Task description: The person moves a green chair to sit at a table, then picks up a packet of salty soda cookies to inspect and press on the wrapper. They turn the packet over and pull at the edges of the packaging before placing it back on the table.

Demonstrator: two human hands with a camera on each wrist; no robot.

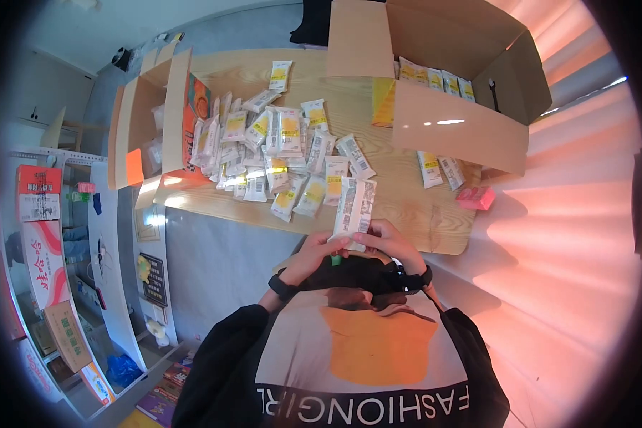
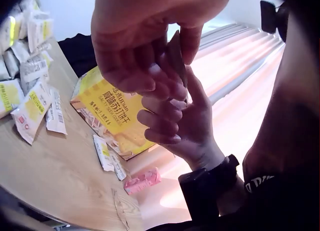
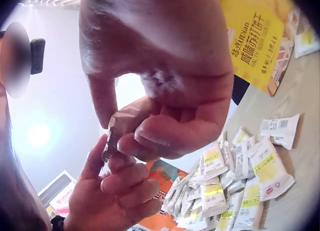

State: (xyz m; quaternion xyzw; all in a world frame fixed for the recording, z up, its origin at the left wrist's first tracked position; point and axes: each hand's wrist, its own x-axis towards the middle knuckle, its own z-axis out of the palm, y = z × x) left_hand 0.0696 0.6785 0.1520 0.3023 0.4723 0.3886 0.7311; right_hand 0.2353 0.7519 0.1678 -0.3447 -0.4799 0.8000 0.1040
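Observation:
Both hands hold one white soda cookie packet (image 1: 354, 203) in front of the chest, its printed back facing up. The left hand (image 1: 310, 258) pinches its near end between thumb and fingers on one side. Opposite it, the right hand (image 1: 392, 244) grips the same end, fingers curled beneath. In the left wrist view the right hand's fingers (image 2: 162, 123) meet the left hand's at the wrapper edge. The right wrist view shows the wrapper (image 3: 125, 123) pinched between both hands. Just beyond lies a large pile of similar packets (image 1: 289, 132) on the wooden table (image 1: 228, 214).
At the back right stands an open cardboard carton (image 1: 456, 132) with several packets inside. Two packets (image 1: 429, 170) and a pink packet (image 1: 476, 198) lie by its front. Another open carton (image 1: 171, 121) is at the left. A pink curtain (image 1: 549, 250) hangs along the right side.

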